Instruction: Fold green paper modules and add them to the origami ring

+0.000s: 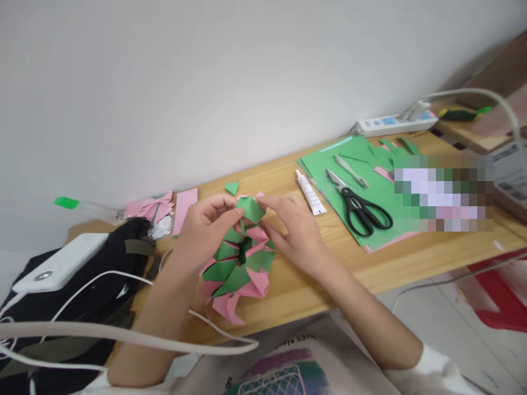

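A folded green paper piece (pixel 252 210) is held between both hands above the wooden table. My left hand (pixel 209 225) pinches it from the left, thumb and fingers closed on its edge. From the right, my right hand (pixel 290 225) grips the same piece between thumb and forefinger. Just below the fingers is a ring-shaped folded model of green and pink paper (pixel 236 269), with a dark opening at its centre. Whether the held piece is joined to the ring cannot be made out. Behind the hands lies a small green paper piece (pixel 231 188).
Black-handled scissors (pixel 358 211) and a pen (pixel 351 171) lie on green sheets (pixel 325 159). A white tube (pixel 310 193) is beside them. Pink paper (pixel 186 208), a black bag (pixel 123 263) and a power bank (pixel 61 262) are left. White cables cross the lower left. A power strip (pixel 395 123) stands behind.
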The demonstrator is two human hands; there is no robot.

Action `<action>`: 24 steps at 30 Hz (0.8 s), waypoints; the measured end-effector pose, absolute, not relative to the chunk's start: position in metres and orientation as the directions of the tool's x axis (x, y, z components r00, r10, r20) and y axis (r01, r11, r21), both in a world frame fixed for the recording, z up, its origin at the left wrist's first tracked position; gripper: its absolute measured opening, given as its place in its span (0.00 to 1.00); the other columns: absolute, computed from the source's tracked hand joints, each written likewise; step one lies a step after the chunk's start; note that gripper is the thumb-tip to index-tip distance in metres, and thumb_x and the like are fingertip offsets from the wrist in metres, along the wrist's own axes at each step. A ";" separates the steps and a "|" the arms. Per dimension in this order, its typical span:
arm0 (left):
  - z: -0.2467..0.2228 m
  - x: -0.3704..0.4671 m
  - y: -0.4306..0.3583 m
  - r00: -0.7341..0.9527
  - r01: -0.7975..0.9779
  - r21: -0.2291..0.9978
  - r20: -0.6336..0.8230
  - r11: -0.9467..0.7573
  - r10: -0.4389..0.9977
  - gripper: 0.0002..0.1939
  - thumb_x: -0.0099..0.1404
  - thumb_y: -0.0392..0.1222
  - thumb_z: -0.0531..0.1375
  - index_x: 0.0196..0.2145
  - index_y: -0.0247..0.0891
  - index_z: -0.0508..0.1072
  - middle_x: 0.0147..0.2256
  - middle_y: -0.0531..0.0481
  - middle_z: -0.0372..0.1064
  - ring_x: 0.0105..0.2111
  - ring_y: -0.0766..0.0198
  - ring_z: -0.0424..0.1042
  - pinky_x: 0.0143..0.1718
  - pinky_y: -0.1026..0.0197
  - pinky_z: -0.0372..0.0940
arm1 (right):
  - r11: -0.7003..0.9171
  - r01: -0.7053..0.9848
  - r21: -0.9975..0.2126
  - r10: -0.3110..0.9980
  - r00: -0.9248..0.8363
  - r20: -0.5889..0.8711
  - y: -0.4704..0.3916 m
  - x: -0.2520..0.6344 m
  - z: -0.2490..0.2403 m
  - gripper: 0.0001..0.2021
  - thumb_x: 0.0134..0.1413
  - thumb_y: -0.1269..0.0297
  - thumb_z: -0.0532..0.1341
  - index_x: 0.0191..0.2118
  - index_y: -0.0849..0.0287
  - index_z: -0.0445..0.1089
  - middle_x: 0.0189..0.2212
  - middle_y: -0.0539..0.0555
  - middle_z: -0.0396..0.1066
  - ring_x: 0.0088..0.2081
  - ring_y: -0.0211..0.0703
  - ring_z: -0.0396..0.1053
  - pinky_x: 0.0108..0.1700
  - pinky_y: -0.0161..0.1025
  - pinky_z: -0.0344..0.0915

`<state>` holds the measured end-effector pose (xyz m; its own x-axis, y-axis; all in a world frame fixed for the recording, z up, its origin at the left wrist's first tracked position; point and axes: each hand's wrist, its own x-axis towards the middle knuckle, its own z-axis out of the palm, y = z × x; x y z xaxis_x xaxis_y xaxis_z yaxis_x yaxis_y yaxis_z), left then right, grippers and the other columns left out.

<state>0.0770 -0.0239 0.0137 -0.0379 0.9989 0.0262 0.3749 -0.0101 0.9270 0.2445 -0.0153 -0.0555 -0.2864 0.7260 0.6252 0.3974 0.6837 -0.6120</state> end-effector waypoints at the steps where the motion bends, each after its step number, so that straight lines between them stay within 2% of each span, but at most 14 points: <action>1: 0.016 0.075 -0.023 -0.045 0.382 0.924 0.034 -0.014 0.998 0.04 0.54 0.38 0.61 0.22 0.39 0.72 0.20 0.56 0.67 0.22 0.68 0.68 0.25 0.66 0.64 | 0.688 0.382 -0.617 0.724 -0.306 0.619 -0.010 0.242 -0.055 0.17 0.59 0.71 0.57 0.54 0.55 0.66 0.45 0.56 0.76 0.46 0.50 0.70 0.47 0.49 0.67; 7: 0.024 0.061 -0.013 -0.111 0.432 0.901 0.085 -0.029 0.990 0.05 0.53 0.40 0.60 0.22 0.39 0.70 0.22 0.55 0.67 0.25 0.67 0.67 0.27 0.65 0.63 | 0.707 0.329 -0.625 0.704 -0.413 0.578 0.014 0.229 -0.045 0.14 0.58 0.71 0.57 0.49 0.57 0.70 0.41 0.55 0.77 0.41 0.48 0.69 0.44 0.46 0.66; 10: 0.018 0.051 -0.003 -0.129 0.474 0.880 0.092 -0.020 0.987 0.06 0.54 0.43 0.61 0.28 0.38 0.71 0.26 0.53 0.69 0.27 0.65 0.68 0.28 0.63 0.63 | 0.722 0.342 -0.601 0.686 -0.466 0.559 0.025 0.220 -0.038 0.13 0.56 0.72 0.58 0.47 0.60 0.71 0.37 0.55 0.76 0.39 0.48 0.68 0.43 0.45 0.64; 12: 0.011 0.044 0.005 -0.120 0.482 0.876 0.094 -0.024 0.988 0.14 0.52 0.45 0.64 0.36 0.38 0.71 0.32 0.51 0.71 0.34 0.62 0.71 0.33 0.61 0.66 | 0.726 0.345 -0.595 0.679 -0.497 0.540 0.031 0.214 -0.036 0.12 0.55 0.74 0.58 0.45 0.60 0.72 0.35 0.55 0.76 0.39 0.48 0.68 0.43 0.45 0.64; 14: 0.005 0.039 0.013 -0.081 0.470 0.883 0.037 0.005 0.996 0.19 0.52 0.47 0.64 0.41 0.37 0.70 0.39 0.47 0.71 0.40 0.58 0.72 0.38 0.58 0.68 | 0.726 0.346 -0.594 0.676 -0.517 0.525 0.037 0.210 -0.037 0.11 0.54 0.75 0.58 0.43 0.60 0.72 0.34 0.55 0.75 0.39 0.48 0.68 0.44 0.45 0.64; 16: 0.001 0.035 0.018 0.003 0.446 0.894 -0.058 0.050 0.998 0.19 0.54 0.48 0.63 0.41 0.36 0.71 0.42 0.45 0.72 0.41 0.57 0.72 0.39 0.57 0.68 | 0.713 0.340 -0.613 0.685 -0.523 0.507 0.040 0.208 -0.039 0.11 0.54 0.75 0.58 0.42 0.60 0.72 0.34 0.56 0.75 0.39 0.48 0.69 0.43 0.45 0.65; 18: 0.000 0.034 0.021 0.081 0.410 0.909 -0.112 0.069 0.990 0.18 0.56 0.49 0.63 0.40 0.36 0.72 0.43 0.44 0.73 0.39 0.58 0.73 0.38 0.57 0.69 | 0.698 0.309 -0.647 0.694 -0.517 0.502 0.040 0.210 -0.042 0.12 0.54 0.75 0.57 0.44 0.60 0.72 0.39 0.58 0.75 0.42 0.48 0.70 0.45 0.46 0.67; 21: 0.000 0.035 0.022 0.120 0.373 0.926 -0.102 0.050 0.987 0.16 0.57 0.48 0.64 0.40 0.36 0.73 0.42 0.46 0.75 0.38 0.59 0.74 0.37 0.59 0.69 | 0.665 0.259 -0.701 0.725 -0.452 0.520 0.030 0.218 -0.045 0.16 0.55 0.75 0.57 0.49 0.59 0.70 0.50 0.61 0.70 0.50 0.48 0.69 0.49 0.47 0.68; 22: 0.001 0.035 0.021 0.128 0.367 0.929 -0.097 0.043 0.987 0.16 0.57 0.48 0.64 0.40 0.37 0.73 0.42 0.46 0.75 0.37 0.60 0.74 0.35 0.60 0.69 | 0.645 0.251 -0.722 0.747 -0.408 0.525 0.025 0.221 -0.045 0.17 0.56 0.74 0.57 0.51 0.59 0.68 0.51 0.61 0.69 0.50 0.47 0.69 0.49 0.46 0.68; 24: 0.002 0.037 0.020 0.159 0.362 0.932 -0.092 0.028 0.983 0.13 0.58 0.47 0.64 0.39 0.37 0.74 0.41 0.47 0.76 0.36 0.60 0.75 0.33 0.61 0.69 | 0.591 0.234 -0.772 0.796 -0.321 0.512 0.014 0.227 -0.044 0.14 0.58 0.73 0.57 0.50 0.58 0.68 0.45 0.58 0.72 0.43 0.43 0.71 0.45 0.43 0.70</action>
